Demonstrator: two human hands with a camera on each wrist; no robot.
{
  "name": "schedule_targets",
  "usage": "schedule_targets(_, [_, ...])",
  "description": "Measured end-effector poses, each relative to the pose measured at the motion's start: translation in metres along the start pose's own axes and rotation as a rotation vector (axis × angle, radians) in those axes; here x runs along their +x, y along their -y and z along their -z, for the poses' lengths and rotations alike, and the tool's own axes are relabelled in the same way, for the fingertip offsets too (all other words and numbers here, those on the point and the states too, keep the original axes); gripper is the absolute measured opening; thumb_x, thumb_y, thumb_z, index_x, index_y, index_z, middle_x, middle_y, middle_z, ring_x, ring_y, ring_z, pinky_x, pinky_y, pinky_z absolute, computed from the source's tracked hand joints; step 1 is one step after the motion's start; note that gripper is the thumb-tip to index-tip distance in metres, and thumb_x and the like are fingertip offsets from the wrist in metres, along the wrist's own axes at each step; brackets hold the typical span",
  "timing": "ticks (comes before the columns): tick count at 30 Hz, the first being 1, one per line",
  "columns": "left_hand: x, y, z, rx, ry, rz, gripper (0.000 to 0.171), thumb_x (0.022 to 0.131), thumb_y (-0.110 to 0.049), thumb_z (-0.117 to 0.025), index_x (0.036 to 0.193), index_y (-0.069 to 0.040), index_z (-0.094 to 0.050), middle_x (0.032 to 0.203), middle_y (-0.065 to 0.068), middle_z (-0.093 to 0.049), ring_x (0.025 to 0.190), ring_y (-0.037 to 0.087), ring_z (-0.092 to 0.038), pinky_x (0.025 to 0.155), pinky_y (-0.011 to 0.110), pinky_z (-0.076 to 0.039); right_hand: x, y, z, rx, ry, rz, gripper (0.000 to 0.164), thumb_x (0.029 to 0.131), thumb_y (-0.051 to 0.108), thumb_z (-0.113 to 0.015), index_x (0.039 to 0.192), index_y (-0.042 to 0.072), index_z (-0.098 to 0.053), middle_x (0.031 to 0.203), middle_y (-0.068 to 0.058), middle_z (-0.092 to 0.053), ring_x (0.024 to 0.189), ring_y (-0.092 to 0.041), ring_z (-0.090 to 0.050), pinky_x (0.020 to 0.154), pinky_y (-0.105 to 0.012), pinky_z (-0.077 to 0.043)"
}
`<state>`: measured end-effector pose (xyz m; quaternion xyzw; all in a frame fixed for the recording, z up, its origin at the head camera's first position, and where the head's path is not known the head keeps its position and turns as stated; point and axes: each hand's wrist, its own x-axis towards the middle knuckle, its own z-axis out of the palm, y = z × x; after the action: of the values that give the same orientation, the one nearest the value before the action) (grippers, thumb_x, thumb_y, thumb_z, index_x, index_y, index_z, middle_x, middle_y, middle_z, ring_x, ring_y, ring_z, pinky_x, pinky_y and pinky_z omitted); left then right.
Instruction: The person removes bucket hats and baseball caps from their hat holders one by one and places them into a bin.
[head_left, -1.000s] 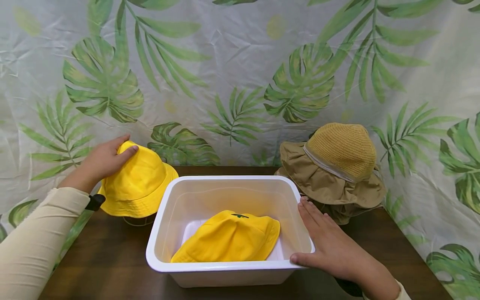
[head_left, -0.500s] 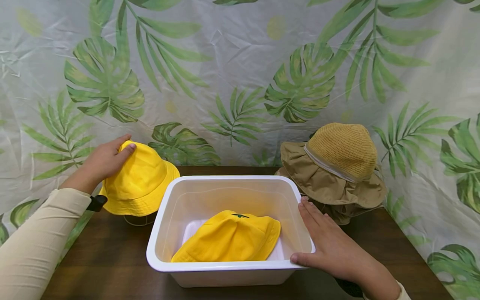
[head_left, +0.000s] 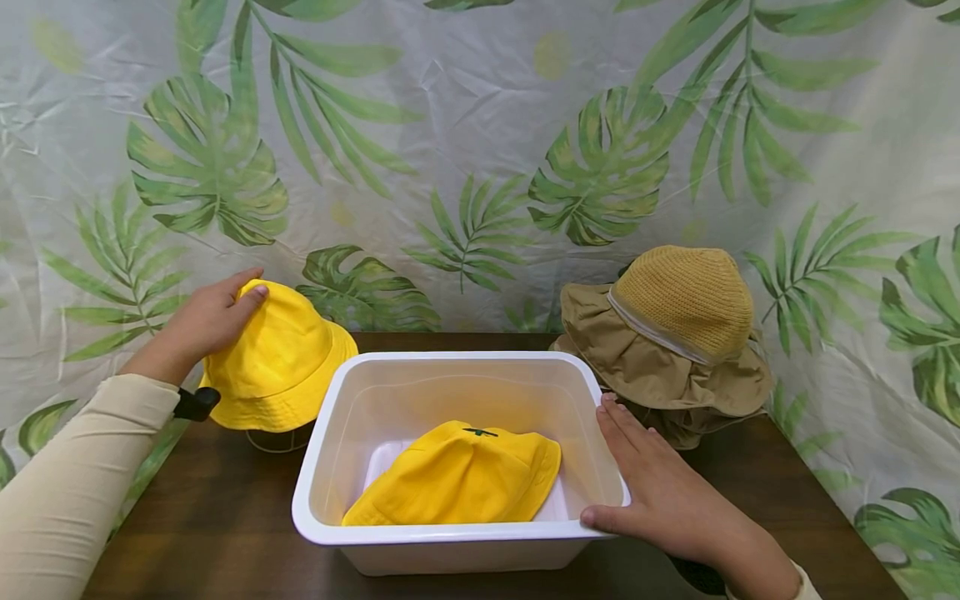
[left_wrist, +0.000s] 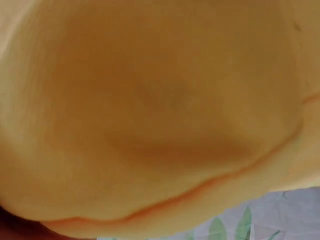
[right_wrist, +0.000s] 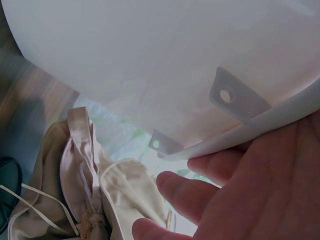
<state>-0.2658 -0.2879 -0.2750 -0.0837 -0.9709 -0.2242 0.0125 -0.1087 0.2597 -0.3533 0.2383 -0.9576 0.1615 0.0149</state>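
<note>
In the head view, my left hand holds the crown of a yellow bucket hat, thumb in front and fingers over the top and back. The hat sits at the left on a wire stand. Its yellow cloth fills most of the left wrist view. My right hand rests on the right rim of a white plastic tub, thumb at the near corner and fingers extended along the side. Inside the tub lies a second yellow hat with a small green mark on top.
At the back right, a woven yellow-tan hat sits above a ruffled brown brim, with more brown fabric beneath. A leaf-print cloth hangs behind the dark wooden table. The tub's outer side shows small hanging tabs.
The left thumb has slid slightly up the crown, and the hat's brim sits marginally higher. The right hand, tub and other hats have stayed put.
</note>
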Motion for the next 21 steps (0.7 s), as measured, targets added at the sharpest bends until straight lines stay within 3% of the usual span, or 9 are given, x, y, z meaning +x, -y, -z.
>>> schedule_targets(13, [0.0009,-0.0028,0.0033,-0.051,0.036,-0.032,0.07,0.106,-0.048,-0.024,0.157,-0.001,-0.018,0.148,0.041,-0.028,0.135,0.06,-0.023,0.104,0.071,-0.024,0.0002,0.0007,0.0009,0.001,0.01,-0.007,0.11,0.084,0.069,-0.062,0.157,0.001,-0.019,0.165,-0.014,-0.012,0.149,-0.034,-0.017,0.109,-0.066,-0.024])
schedule_targets(21, [0.0028,-0.0025,0.0073,-0.056,0.017,-0.037,0.07,0.106,-0.049,-0.025,0.156,0.0,-0.022,0.149,0.04,-0.027,0.135,0.059,-0.023,0.105,0.07,-0.023,0.0005,-0.0002,0.0004,0.007,0.013,-0.008,0.109,0.084,0.068,-0.062,0.158,0.002,-0.017,0.165,-0.012,-0.01,0.149,-0.033,-0.016,0.109,-0.066,-0.023])
